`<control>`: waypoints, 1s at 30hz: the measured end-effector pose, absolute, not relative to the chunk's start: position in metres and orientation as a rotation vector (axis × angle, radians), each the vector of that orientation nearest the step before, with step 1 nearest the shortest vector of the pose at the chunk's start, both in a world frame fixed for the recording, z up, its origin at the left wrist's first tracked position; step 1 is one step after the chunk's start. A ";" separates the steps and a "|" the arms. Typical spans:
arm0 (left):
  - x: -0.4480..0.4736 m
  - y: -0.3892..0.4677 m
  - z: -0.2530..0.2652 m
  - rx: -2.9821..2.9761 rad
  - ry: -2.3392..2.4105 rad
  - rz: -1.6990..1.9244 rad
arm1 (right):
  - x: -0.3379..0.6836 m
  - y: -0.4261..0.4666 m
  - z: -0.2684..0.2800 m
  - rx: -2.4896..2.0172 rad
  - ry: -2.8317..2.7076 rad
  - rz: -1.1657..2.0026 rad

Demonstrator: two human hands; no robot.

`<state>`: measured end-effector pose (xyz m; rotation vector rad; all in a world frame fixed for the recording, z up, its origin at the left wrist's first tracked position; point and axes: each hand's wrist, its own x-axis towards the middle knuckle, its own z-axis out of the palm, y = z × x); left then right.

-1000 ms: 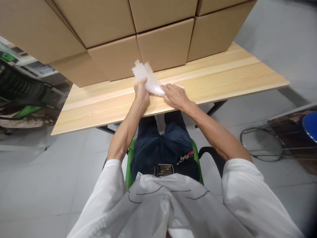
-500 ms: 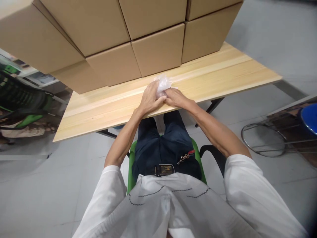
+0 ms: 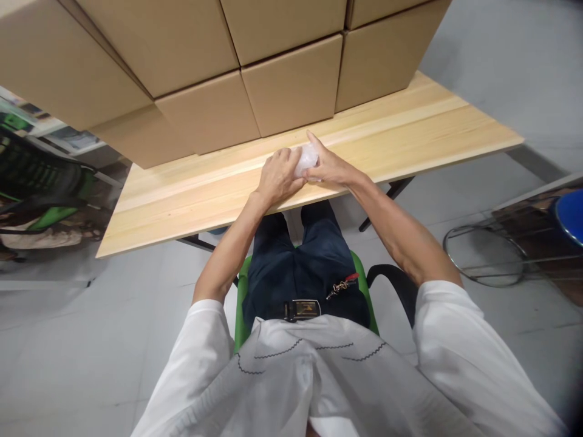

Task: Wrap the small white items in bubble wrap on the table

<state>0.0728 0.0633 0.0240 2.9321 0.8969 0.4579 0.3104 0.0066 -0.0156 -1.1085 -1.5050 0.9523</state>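
Between my two hands is a small bundle of whitish, translucent plastic wrap (image 3: 306,159), just above or on the wooden table (image 3: 437,130) near its front edge. My left hand (image 3: 279,176) curls around the bundle's left side, fingers bent and thumb toward the middle. From the right, my right hand (image 3: 331,165) grips it, with one finger stretched up past the far side and the others behind or under it. Whatever the wrap may contain is hidden.
Stacked cardboard boxes (image 3: 291,85) stand along the table's back. I sit on a green chair (image 3: 243,297). At the right is a blue stool (image 3: 569,215) with a metal ring base. A dark office chair (image 3: 40,164) stands at the left.
My right hand has opened wider and shifted its grip around the bundle's right side. The wrap looks more compact, its loose upper end now folded down.
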 end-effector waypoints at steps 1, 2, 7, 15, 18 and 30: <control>0.076 0.060 0.025 2.930 0.933 0.440 | 0.310 0.006 -0.015 -1.098 -1.489 0.952; 0.079 0.058 0.024 2.921 0.961 0.433 | 0.310 0.005 -0.014 -1.096 -1.482 0.942; 0.091 0.062 0.011 2.808 0.924 0.588 | 0.309 -0.003 -0.001 -1.252 -1.511 0.859; 0.092 0.063 0.009 2.757 0.899 0.685 | 0.297 -0.001 0.000 -1.216 -1.319 1.021; 0.090 0.059 0.010 2.748 0.953 0.624 | 0.296 -0.007 0.003 -1.183 -1.339 1.041; 0.060 0.122 0.018 1.508 1.029 1.164 | 0.275 -0.025 0.014 -1.254 -1.540 0.423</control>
